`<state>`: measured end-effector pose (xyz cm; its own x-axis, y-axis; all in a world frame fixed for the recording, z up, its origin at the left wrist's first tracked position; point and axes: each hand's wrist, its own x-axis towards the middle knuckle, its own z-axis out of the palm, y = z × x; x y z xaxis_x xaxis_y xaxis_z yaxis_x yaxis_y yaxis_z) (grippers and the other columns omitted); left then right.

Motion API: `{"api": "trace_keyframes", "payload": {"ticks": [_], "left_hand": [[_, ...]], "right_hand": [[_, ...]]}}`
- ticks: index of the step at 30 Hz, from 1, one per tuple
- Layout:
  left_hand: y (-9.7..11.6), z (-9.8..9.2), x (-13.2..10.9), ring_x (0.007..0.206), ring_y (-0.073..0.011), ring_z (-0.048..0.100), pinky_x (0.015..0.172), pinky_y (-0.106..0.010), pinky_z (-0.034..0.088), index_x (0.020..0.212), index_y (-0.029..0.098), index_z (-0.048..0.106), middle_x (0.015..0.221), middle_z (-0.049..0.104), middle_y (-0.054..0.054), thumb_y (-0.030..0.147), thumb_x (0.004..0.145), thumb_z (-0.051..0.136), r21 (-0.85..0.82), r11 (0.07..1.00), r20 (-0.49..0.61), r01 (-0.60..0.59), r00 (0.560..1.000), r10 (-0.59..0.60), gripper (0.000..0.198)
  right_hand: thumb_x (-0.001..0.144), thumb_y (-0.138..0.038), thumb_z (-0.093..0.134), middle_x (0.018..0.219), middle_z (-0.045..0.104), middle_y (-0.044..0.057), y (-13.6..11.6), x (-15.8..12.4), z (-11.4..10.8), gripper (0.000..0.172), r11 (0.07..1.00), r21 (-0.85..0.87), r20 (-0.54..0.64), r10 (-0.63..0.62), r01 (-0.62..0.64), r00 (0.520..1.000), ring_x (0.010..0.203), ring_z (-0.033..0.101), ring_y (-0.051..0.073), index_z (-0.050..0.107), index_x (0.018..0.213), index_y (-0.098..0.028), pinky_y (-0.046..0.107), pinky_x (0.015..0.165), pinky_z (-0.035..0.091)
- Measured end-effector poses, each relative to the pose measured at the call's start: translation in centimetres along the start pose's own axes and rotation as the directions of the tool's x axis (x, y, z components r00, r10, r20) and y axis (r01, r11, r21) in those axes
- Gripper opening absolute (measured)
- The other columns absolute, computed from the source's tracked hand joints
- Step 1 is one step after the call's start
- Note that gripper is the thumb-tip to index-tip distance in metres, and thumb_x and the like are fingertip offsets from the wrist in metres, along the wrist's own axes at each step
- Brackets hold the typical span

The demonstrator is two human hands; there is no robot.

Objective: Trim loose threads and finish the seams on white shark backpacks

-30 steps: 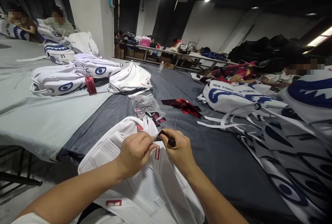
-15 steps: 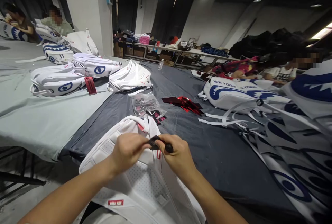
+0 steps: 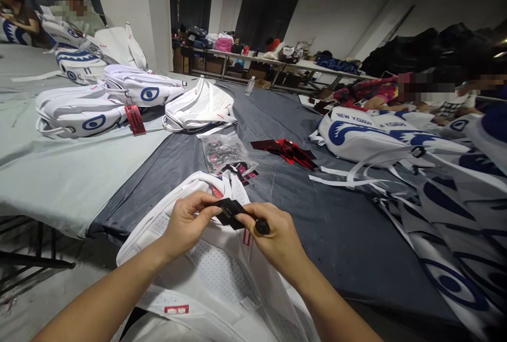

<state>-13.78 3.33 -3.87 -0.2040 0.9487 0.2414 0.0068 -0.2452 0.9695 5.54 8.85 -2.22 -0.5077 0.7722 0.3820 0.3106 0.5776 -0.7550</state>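
Your left hand and right hand pinch a small black tag by its ends just above the white backpack, which lies on the grey table.

Clear plastic bag on dark cloth; red tags near it; eye-print backpacks on grey table, left.
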Motion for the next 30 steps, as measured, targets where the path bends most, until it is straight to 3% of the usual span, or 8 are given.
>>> {"api": "trace_keyframes", "payload": {"ticks": [2,6,13,18,21,23,26,30], "left_hand": [[-0.3,-0.2,0.1,0.070,-0.0127,0.069,0.068,-0.022,0.056,0.085,0.017,0.072,0.078,0.073,-0.001,0.025,0.085,0.072,0.048,0.997,-0.027,-0.056,0.998,0.057,0.008],[-0.7,-0.6,0.6,0.066,-0.0108,0.067,0.063,-0.019,0.054,0.083,0.018,0.073,0.073,0.073,0.000,0.021,0.084,0.073,0.117,0.985,-0.046,-0.125,0.990,0.131,0.003],[-2.0,-0.4,1.0,0.086,-0.0141,0.072,0.077,-0.022,0.057,0.091,0.020,0.073,0.094,0.077,-0.004,0.009,0.084,0.072,0.154,0.924,0.021,-0.350,0.936,0.351,0.013],[-2.0,-1.5,1.9,0.068,-0.0130,0.068,0.061,-0.021,0.057,0.080,0.017,0.074,0.076,0.072,-0.003,0.024,0.082,0.077,0.004,0.988,-0.017,-0.153,0.988,0.153,0.008],[-1.5,-2.1,2.4,0.050,-0.0127,0.065,0.048,-0.021,0.054,0.073,0.015,0.070,0.061,0.068,-0.001,0.041,0.074,0.084,-0.199,0.959,0.156,0.202,0.973,-0.173,0.030],[-1.3,-2.2,2.6,0.047,-0.0147,0.066,0.046,-0.022,0.055,0.071,0.014,0.067,0.058,0.069,-0.001,0.044,0.070,0.086,-0.264,0.914,0.179,0.308,0.947,-0.267,0.036],[-1.4,-2.0,2.4,0.049,-0.0156,0.069,0.048,-0.020,0.056,0.075,0.015,0.066,0.060,0.071,-0.002,0.037,0.075,0.083,-0.254,0.935,0.041,0.247,0.969,-0.245,0.028],[-2.0,-1.5,1.9,0.075,-0.0185,0.076,0.055,-0.020,0.058,0.084,0.016,0.072,0.085,0.078,-0.007,0.018,0.084,0.070,-0.167,0.986,-0.004,0.020,1.000,-0.021,0.003]], "right_hand": [[0.087,-0.028,0.064,0.063,0.067,0.001,0.1,0.1,0.2,0.019,0.999,-0.030,-0.039,-0.037,0.036,0.999,0.060,0.057,0.015,0.069,0.071,-0.021,0.027,0.063,0.042],[0.091,-0.029,0.061,0.070,0.071,0.002,0.3,0.5,-0.4,0.019,0.991,0.120,0.150,0.035,-0.053,0.988,0.062,0.062,0.015,0.073,0.081,-0.020,0.025,0.059,0.043],[0.089,-0.027,0.064,0.065,0.069,0.001,2.5,2.2,-0.4,0.019,0.996,0.074,0.003,0.040,-0.041,0.999,0.057,0.060,0.013,0.070,0.074,-0.019,0.023,0.054,0.042],[0.092,-0.025,0.062,0.066,0.067,0.001,0.7,2.0,-0.4,0.019,0.980,0.198,0.194,-0.047,0.007,0.980,0.059,0.058,0.012,0.069,0.076,-0.018,0.022,0.058,0.042],[0.091,-0.036,0.063,0.065,0.066,0.001,0.6,2.5,-1.0,0.026,0.900,0.374,0.410,0.055,-0.223,0.910,0.058,0.057,0.012,0.071,0.075,-0.017,0.022,0.055,0.042],[0.085,-0.043,0.069,0.063,0.064,0.002,1.9,3.2,-1.2,0.030,0.841,0.418,0.426,0.154,-0.344,0.892,0.058,0.056,0.012,0.072,0.072,-0.016,0.022,0.053,0.043],[0.074,-0.048,0.077,0.062,0.060,0.001,5.1,4.6,-1.5,0.033,0.738,0.489,0.241,0.398,-0.465,0.885,0.055,0.054,0.013,0.069,0.071,-0.017,0.023,0.050,0.045],[0.063,-0.047,0.081,0.061,0.054,-0.002,9.9,6.6,-1.8,0.036,0.548,0.603,0.189,0.608,-0.579,0.772,0.049,0.048,0.010,0.062,0.075,-0.018,0.020,0.039,0.038]]}}
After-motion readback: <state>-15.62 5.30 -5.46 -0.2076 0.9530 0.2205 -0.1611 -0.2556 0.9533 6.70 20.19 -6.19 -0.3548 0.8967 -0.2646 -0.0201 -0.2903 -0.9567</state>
